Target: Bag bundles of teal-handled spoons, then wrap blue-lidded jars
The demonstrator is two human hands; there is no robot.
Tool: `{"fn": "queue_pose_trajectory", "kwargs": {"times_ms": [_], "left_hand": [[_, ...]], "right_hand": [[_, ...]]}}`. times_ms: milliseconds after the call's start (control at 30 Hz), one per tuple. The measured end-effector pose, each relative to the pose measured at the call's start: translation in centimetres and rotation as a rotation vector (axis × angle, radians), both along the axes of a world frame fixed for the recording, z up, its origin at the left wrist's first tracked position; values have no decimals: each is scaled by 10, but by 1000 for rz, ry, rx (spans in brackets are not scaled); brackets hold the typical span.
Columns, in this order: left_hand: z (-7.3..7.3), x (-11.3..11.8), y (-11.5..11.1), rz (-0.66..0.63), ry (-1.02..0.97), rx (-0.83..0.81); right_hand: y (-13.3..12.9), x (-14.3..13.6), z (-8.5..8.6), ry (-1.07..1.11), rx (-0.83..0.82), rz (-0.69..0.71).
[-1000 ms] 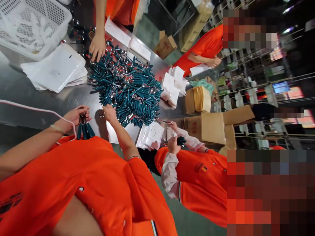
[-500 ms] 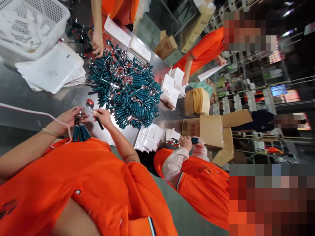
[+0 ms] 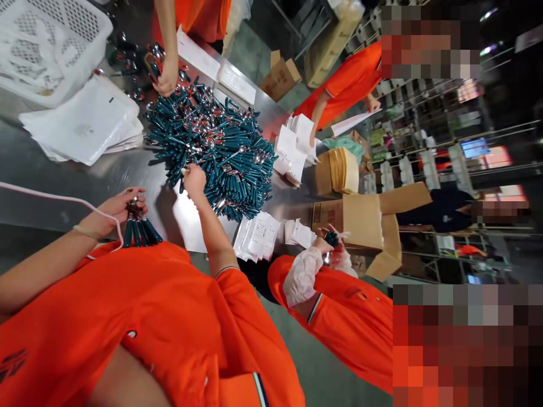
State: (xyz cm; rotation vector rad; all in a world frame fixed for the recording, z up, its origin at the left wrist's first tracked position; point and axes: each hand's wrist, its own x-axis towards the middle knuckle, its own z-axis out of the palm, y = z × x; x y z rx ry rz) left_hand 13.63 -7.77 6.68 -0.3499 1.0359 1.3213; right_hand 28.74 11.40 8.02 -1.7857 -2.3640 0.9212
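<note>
My left hand (image 3: 123, 208) is closed around a bunch of several spoons (image 3: 142, 230), bowls up at the fingers and dark teal handles fanned downward by my orange shirt. At the near edge of a big heap of teal-handled cutlery (image 3: 229, 152), my right hand (image 3: 195, 180) has its fingers pinched. A dark teal handle (image 3: 181, 185) shows at its fingertips; the head of that piece is hidden, so its kind is unclear. Spoon bowls and red bits show among the handles in the heap.
White sheets (image 3: 85, 116) and a perforated white basket (image 3: 91, 51) are at the left. Paper stacks (image 3: 257, 236) and an open carton (image 3: 362, 220) stand to the right. A pale cord (image 3: 63, 192) crosses near my left arm. Co-workers' hands (image 3: 168, 76) work around the steel table.
My right hand has moved away from my left hand, up to the heap; the black-handled spoon it held is no longer seen there. My left hand still holds its bunch.
</note>
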Motion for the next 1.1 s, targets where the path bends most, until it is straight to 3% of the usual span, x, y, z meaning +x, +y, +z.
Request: {"fn": "queue_pose_trajectory", "kwargs": {"times_ms": [67,133,233,333,500,633,767,867,933,1000,1033,1100], "left_hand": [[5,0,0,-28,27,-57],[10,-1,0,-52,39,-74],[15,-3,0,-43,52,-72],[16,-4,0,-26,73,-81],[21,4,8,-67,74,-77],[33,12,21,-139,115,-129],[37,12,25,-195,159,-103],[29,6,23,-201,175,-51],[22,2,21,-193,186,-31],[18,0,20,-186,192,-37],[17,-1,19,-183,191,-43],[17,-1,18,-181,169,-10]], "right_hand": [[30,-6,-9,-131,111,-3],[47,-10,-17,-198,105,57],[50,-11,-21,-218,103,173],[39,-1,-14,-142,200,231],[-10,42,-5,220,463,335],[-77,74,-13,485,553,745],[-129,79,-20,484,532,1013],[-138,75,-15,492,380,1061],[-124,72,-6,582,172,1012],[-91,70,6,613,20,805],[-69,70,12,569,0,632],[-17,68,23,384,139,145]]}}
